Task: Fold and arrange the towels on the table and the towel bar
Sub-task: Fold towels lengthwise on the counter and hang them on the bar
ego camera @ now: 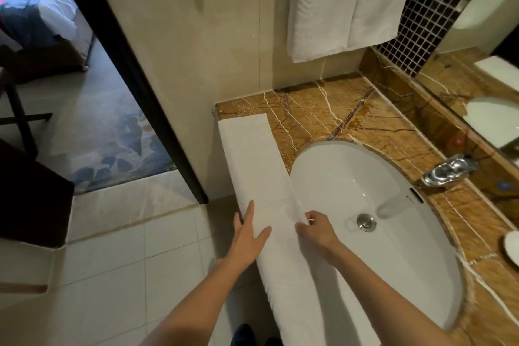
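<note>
Subject towel (pixel 261 177) lies as long folded strip on worktop (pixel 323 109), just left of sink (pixel 351 166). Grip of left hand (pixel 248 236) wide: fingers flat on strip's edge away from sink. Grip of right hand (pixel 314 229) pinches sink-side edge. Recommend: align edges flush, press flat, keep cloth out of sink.

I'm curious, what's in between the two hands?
In the head view, the folded white towel lies between the left hand and the right hand, which pinches its edge.
</note>
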